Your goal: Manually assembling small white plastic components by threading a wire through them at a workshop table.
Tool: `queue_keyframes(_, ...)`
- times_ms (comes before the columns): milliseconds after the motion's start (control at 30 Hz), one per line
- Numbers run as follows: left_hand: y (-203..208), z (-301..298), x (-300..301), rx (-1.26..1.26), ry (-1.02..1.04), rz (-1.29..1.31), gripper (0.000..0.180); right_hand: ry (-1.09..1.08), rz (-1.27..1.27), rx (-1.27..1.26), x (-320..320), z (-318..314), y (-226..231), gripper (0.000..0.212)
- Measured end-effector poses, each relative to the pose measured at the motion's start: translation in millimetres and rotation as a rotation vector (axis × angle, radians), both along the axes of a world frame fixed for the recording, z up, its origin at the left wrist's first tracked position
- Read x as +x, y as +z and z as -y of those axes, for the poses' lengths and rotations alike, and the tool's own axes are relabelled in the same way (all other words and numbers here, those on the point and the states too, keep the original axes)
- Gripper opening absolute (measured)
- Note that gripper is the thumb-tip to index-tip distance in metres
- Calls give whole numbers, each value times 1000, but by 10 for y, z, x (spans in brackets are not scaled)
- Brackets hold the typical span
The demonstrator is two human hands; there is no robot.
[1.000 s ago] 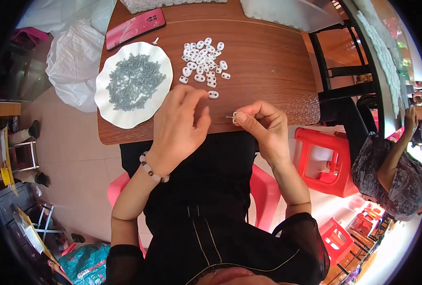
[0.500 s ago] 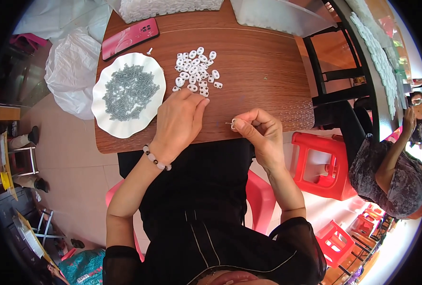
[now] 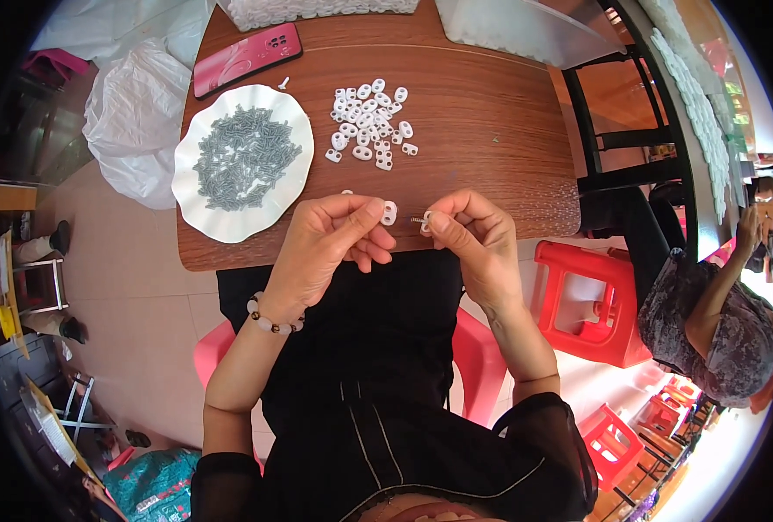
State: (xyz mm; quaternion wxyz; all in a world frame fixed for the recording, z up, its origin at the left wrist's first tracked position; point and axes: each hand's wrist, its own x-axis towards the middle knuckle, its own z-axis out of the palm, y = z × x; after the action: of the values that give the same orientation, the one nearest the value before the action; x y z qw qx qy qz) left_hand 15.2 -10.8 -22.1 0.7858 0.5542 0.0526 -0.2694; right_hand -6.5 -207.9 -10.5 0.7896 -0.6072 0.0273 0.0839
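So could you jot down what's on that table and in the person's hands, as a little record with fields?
Left hand: pinches a small white plastic piece with two holes
Right hand: pinches a tiny metal part, its tip aimed at the piece
Table: brown wood grain
Plate: white, wavy rim, holding a pile of grey metal bits
Loose pile: more white pieces, right of the plate
Phone: red, at the far edge
Nearby: red stool, another person seated at right

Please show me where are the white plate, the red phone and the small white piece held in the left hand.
white plate (image 3: 202, 217): head view, bare lower rim.
red phone (image 3: 247, 59): head view, middle of its back.
small white piece (image 3: 390, 212): head view, its middle, at the left hand (image 3: 321, 248) fingertips.
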Motion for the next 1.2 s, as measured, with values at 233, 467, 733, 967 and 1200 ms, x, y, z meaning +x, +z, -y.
queue_keyframes(233, -10, -20, -84, -83, 50, -28, 27, 26, -20, 10, -68, -31, -20, 13)
queue_keyframes(467, -95, 14, -167, -103, 203, 66, 25, 45, -9, 19, -108, -58, -51, 13)
queue_keyframes(733, -183, -36, -252, -167, 183, 6, 24, 90, 28, 24, -117, -96, -65, 11)
queue_keyframes(967, -215, -13, -279, -224, 136, 18, 27, 93, 28, 65, -117, -129, -62, 7)
queue_keyframes(1200, -264, -30, -296, -191, 132, 35, 25, 98, -14, 33, -122, -121, -63, 5)
